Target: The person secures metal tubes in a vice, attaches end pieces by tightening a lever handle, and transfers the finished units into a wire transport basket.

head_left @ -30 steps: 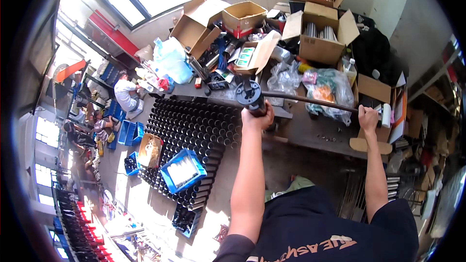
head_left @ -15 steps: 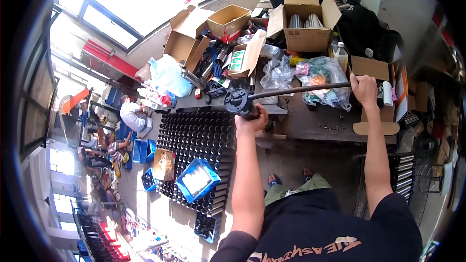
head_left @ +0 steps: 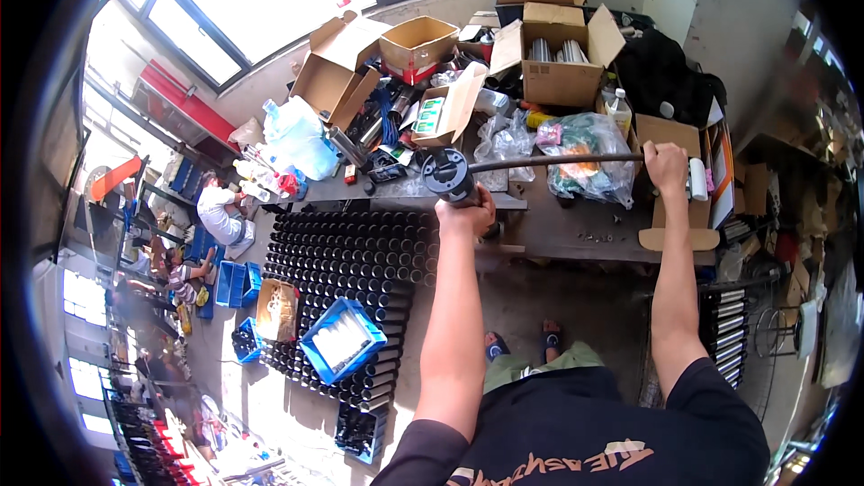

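Observation:
My left hand [head_left: 470, 213] is wrapped around a black cylinder [head_left: 459, 193] just off the front edge of the workbench. The cylinder's round, dark end face [head_left: 443, 167] has several holes and points up toward me. From that end a long, dark metal bar [head_left: 558, 161] runs right, nearly level, above the bench. My right hand [head_left: 666, 168] is closed around its far end. How the bar joins the cylinder is hard to make out. Beneath the bar lies a clear plastic bag [head_left: 589, 182] with green and orange contents.
Open cardboard boxes [head_left: 562, 81], a white bottle [head_left: 618, 111] and small loose metal parts [head_left: 598, 238] are on the workbench [head_left: 549, 225]. Rows of black tubes [head_left: 337, 252] stand on the floor at left, with a blue crate [head_left: 342, 342] on them. Two people [head_left: 220, 216] sit farther left.
The whole scene has shifted left in my view. The bar has swung slightly, its right end coming a little nearer to me relative to the cylinder. Both hands keep their grip.

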A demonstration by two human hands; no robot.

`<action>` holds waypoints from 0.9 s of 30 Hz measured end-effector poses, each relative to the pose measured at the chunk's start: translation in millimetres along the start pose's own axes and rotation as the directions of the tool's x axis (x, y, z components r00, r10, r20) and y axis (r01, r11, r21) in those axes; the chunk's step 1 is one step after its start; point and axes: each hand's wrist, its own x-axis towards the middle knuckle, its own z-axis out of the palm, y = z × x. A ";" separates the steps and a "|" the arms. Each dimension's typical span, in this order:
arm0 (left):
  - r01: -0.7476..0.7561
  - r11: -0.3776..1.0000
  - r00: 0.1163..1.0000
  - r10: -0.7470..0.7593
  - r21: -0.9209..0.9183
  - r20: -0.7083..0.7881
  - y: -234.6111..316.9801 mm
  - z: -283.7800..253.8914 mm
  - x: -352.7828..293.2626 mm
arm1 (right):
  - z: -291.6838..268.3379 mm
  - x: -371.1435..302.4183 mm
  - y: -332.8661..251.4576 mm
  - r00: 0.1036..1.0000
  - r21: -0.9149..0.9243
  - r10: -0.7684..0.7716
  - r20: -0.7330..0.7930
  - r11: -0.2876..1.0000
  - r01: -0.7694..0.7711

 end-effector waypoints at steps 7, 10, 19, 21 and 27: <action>-0.155 0.979 0.895 0.084 0.129 0.437 22.1 1.1 66.6 | 8.0 19.4 21.4 0.990 0.087 -0.087 0.108 0.993 0.078; -0.183 0.963 0.864 0.060 0.200 0.501 22.0 -1.6 72.4 | 24.1 84.3 15.6 0.978 0.090 -0.161 0.131 0.984 0.150; -0.265 0.944 0.861 0.139 0.199 0.489 11.9 -8.8 57.2 | 104.8 59.6 7.7 0.956 0.319 -0.292 0.026 0.909 0.269; -0.298 0.943 0.821 0.173 0.150 0.544 2.8 -11.2 45.2 | 110.1 104.1 64.9 0.965 0.221 -0.262 -0.025 0.940 0.261; -0.519 0.739 0.571 -0.075 0.430 0.817 -53.1 -101.6 -52.9 | 131.1 -84.9 183.4 0.898 0.059 0.148 0.414 0.980 -0.189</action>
